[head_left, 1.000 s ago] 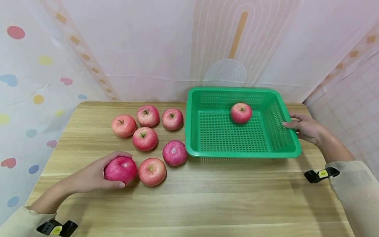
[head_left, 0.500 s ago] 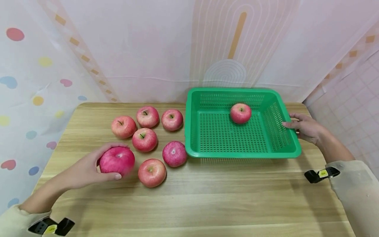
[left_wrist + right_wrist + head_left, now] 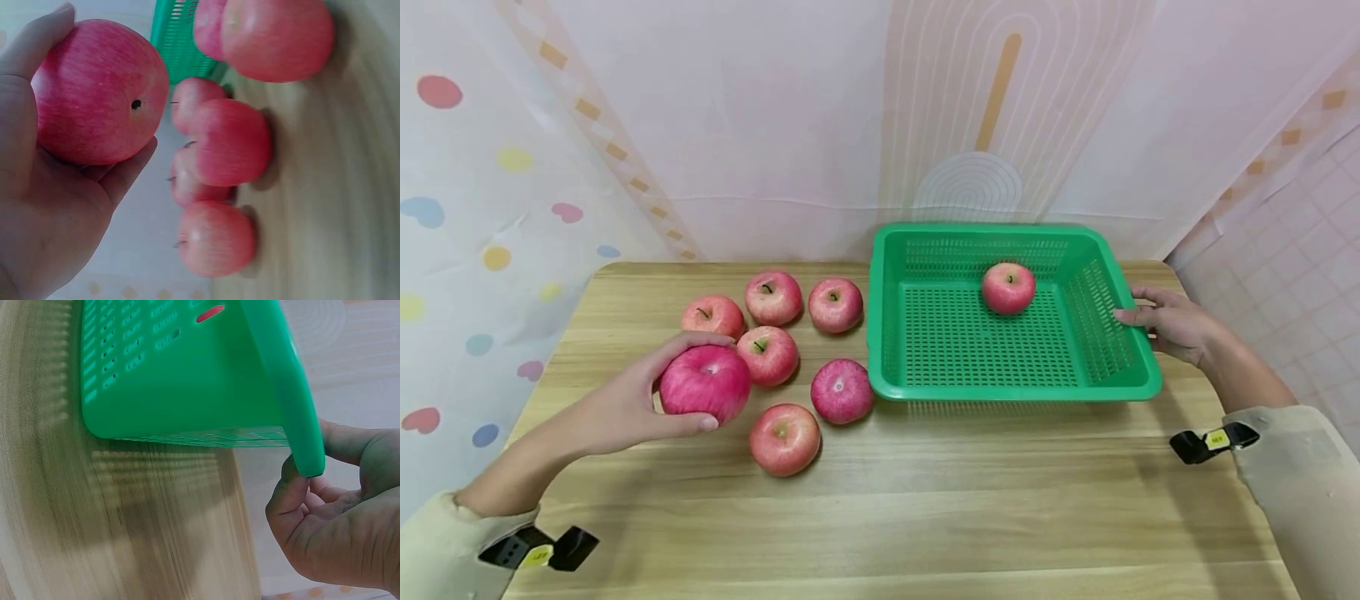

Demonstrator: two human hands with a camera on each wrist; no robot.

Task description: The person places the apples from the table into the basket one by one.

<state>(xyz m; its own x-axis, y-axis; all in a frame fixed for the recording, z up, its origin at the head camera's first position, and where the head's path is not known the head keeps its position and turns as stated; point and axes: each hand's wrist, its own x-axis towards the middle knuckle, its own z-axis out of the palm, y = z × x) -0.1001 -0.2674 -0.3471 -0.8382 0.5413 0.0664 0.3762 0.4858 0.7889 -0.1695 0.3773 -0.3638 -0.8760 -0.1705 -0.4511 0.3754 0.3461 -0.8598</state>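
Observation:
A deep pink apple [image 3: 706,385] is in my left hand [image 3: 628,408], fingers and thumb curved round its sides. The left wrist view shows that apple [image 3: 100,94] raised above the table, its dark stem hollow facing the camera. My right hand [image 3: 1176,323] pinches the right rim of a green plastic basket [image 3: 1000,393], thumb over the rim and fingers beneath it. In the right wrist view the fingers [image 3: 290,494] curl under the basket's lip [image 3: 303,425]. One red apple [image 3: 1009,289] sits inside the basket, toward the back.
Several loose apples lie left of the basket, among them a pale red apple [image 3: 785,440] in front and a darker apple [image 3: 842,392] right by the basket's left wall. The wooden table [image 3: 970,500] ends at a patterned backdrop [image 3: 775,125] behind.
My left hand has lifted the deep pink apple off the table, away from the pale red one, and moved it up and slightly back. The right hand and basket stay put.

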